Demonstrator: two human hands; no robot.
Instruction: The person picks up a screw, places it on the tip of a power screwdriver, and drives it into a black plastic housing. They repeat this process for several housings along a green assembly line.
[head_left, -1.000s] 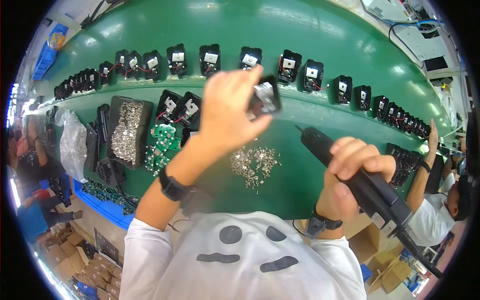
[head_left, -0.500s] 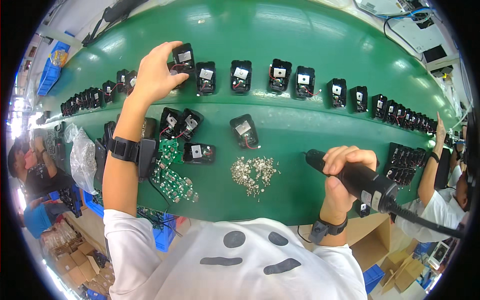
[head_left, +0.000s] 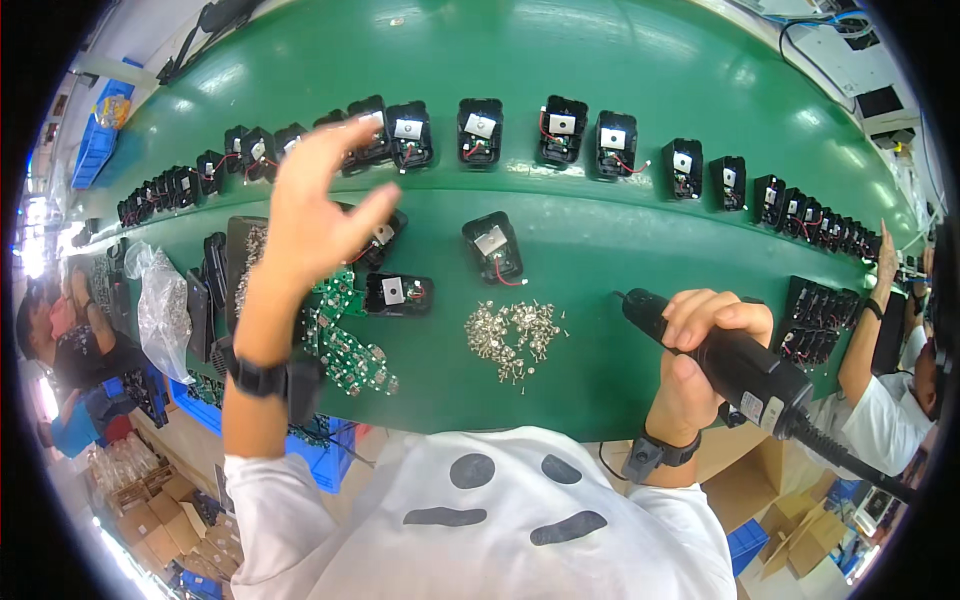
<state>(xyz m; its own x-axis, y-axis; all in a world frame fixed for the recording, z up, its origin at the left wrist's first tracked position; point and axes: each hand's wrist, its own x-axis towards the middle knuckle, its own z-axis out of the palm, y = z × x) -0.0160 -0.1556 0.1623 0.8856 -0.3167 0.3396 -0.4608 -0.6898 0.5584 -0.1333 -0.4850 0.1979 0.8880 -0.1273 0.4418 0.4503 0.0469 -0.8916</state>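
My left hand (head_left: 325, 205) hovers with thumb and fingers apart and nothing between them, over the near pieces and just short of the far row. Right by its fingertips stands a black plastic housing (head_left: 368, 150) with a metal plate and red wires. In my right hand (head_left: 705, 345) is a black corded electric screwdriver (head_left: 745, 370), its bit pointing left over the table. One housing (head_left: 491, 248) lies alone in the middle, slightly tilted. Just below it is a heap of small silver screws (head_left: 512, 335). Another housing (head_left: 398, 294) lies on its side by the green circuit boards (head_left: 345, 345).
A long row of similar housings, one of them here (head_left: 480, 132), curves across the green table (head_left: 600, 240). More black parts (head_left: 815, 320) sit at the right, near a co-worker's arm (head_left: 870, 320). A clear plastic bag (head_left: 163, 310) lies at the left edge. Another person is at far left.
My left hand has let go of a housing in the far row and drawn back toward me, fingers spread. The screwdriver has shifted slightly right in my right hand.
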